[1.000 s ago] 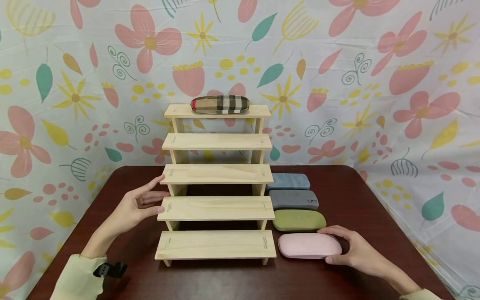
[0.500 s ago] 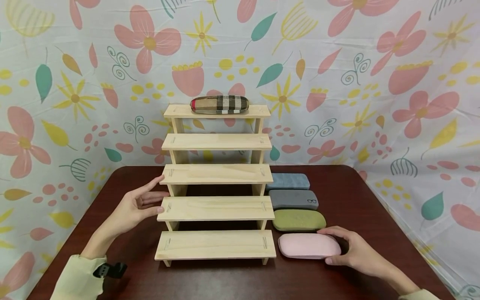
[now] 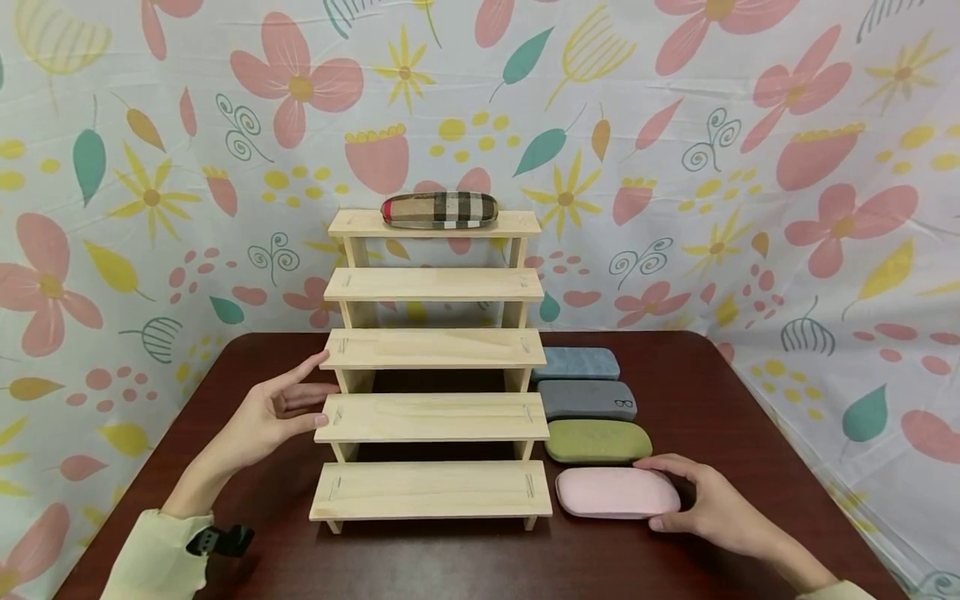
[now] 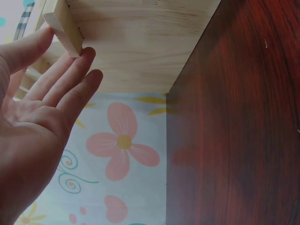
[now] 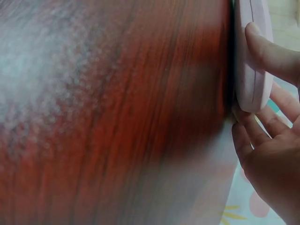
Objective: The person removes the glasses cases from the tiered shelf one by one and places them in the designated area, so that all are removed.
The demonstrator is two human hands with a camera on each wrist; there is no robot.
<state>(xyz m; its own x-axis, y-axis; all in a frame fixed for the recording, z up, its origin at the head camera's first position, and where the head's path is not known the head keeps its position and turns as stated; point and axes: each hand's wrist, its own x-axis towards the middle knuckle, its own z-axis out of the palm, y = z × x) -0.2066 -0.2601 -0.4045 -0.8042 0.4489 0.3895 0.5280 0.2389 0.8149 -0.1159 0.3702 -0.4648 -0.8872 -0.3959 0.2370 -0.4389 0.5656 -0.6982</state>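
A five-tier wooden display stand (image 3: 432, 417) rises like steps on the table. My left hand (image 3: 262, 414) holds its left side, with thumb and fingers on either side of a board end (image 4: 65, 30) in the left wrist view. On the right, a pink glasses case (image 3: 611, 492) lies flat on the table beside the lowest tier. My right hand (image 3: 705, 504) grips the right end of this case, its thumb on the near side and fingers at the far side. A plaid glasses case (image 3: 440, 209) rests on the top tier.
Behind the pink case lie an olive green case (image 3: 598, 441), a grey case (image 3: 587, 399) with a glasses mark, and a blue case (image 3: 579, 362), in a row along the stand's right side. A floral cloth (image 3: 637, 167) hangs behind the dark red-brown table (image 3: 420, 567).
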